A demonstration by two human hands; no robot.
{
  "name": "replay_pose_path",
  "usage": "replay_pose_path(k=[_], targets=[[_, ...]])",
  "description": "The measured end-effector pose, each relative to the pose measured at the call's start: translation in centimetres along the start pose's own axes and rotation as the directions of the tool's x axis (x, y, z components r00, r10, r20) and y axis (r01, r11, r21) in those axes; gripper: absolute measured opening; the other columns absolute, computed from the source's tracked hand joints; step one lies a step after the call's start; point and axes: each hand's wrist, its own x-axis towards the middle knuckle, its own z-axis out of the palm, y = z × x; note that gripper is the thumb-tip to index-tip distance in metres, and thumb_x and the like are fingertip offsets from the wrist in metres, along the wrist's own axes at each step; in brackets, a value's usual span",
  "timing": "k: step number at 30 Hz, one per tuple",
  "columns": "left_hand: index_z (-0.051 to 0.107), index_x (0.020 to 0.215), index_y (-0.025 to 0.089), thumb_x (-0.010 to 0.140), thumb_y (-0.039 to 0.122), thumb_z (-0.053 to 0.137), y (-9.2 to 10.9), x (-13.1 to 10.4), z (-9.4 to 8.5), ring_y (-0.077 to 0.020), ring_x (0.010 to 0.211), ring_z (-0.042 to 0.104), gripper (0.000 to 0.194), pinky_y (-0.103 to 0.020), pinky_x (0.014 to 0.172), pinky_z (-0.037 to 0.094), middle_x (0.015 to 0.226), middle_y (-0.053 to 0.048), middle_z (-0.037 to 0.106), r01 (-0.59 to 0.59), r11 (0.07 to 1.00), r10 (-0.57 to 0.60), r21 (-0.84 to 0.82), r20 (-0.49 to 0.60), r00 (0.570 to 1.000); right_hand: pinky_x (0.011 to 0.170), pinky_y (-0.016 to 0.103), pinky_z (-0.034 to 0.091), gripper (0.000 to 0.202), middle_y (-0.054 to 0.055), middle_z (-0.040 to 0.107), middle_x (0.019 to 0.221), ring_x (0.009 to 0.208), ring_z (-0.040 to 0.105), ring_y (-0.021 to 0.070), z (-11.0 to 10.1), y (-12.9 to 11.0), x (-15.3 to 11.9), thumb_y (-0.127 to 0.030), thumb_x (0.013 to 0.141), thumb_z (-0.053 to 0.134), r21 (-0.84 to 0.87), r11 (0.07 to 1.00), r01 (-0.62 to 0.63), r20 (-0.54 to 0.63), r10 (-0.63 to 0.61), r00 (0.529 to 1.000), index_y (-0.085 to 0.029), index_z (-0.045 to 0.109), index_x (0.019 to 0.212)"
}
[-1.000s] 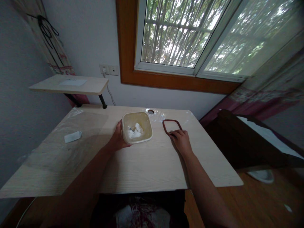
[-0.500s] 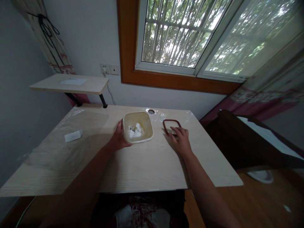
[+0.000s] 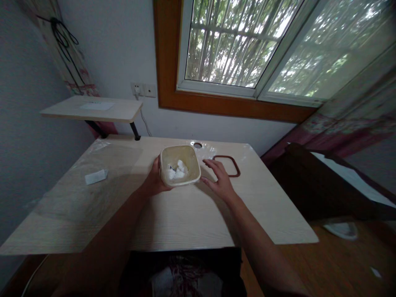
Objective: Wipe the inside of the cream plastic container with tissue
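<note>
At the table [image 3: 192, 222], I see a left hand [image 3: 154, 179] gripping the near-left side of a pale tub [image 3: 188, 154] of white scraps [image 3: 178, 170]; the right hand [image 3: 221, 182], fingers [image 3: 213, 163] spread wide, is just beside its other side, near a reddish-brown ring [image 3: 237, 169]; held one-handed, the tub could tip if knocked

the tub [image 3: 184, 152] is cream, its crumpled lumps [image 3: 178, 170] white with a dark fleck, the rounded-square ring [image 3: 226, 156] reddish brown, the desk [image 3: 192, 222] pale with faint wood grain.
</note>
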Motion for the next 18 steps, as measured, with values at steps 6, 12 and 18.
replay_pose_path(k=[6, 12, 18], targets=[[0.008, 0.16, 0.023, 0.05, 0.044, 0.095, -0.4, 0.0, 0.3, -0.0434, 0.143, 0.041, 0.141, -0.056, 0.117, 0.041, 0.157, -0.024, 0.033, -0.037, 0.999, 0.036, -0.021, -0.041, 0.999, 0.11, 0.055, 0.043, 0.075, 0.013, 0.054, 0.144, 0.131, 0.051, 0.0329, 2.9, -0.9, 0.8, -0.066, 0.088, 0.063, 0.179, 0.984, 0.009, 0.054, -0.019, 0.998, -0.031, 0.044, 0.151], [0.009, 0.16, 0.021, 0.053, 0.043, 0.094, -0.4, -0.1, 0.2, -0.0431, 0.145, 0.038, 0.139, -0.056, 0.119, 0.037, 0.158, -0.025, 0.029, -0.008, 0.999, 0.008, -0.045, -0.004, 1.0, 0.109, 0.053, 0.044, 0.069, 0.013, 0.058, 0.139, 0.128, 0.053, 0.033, 4.5, -1.1, -0.3, -0.063, 0.088, 0.066, 0.22, 0.974, -0.051, 0.016, 0.049, 0.999, -0.029, 0.051, 0.146], [0.014, 0.158, 0.019, 0.054, 0.048, 0.093, 0.5, 0.2, -0.1, -0.0422, 0.143, 0.041, 0.134, -0.057, 0.117, 0.038, 0.155, -0.024, 0.034, 0.148, 0.98, -0.146, -0.136, 0.021, 0.989, 0.11, 0.051, 0.044, 0.061, 0.013, 0.059, 0.137, 0.128, 0.054, 0.0316, 4.8, -1.2, -0.7, -0.054, 0.088, 0.071, 0.235, 0.968, -0.09, 0.012, 0.09, 0.996, -0.027, 0.056, 0.14]])
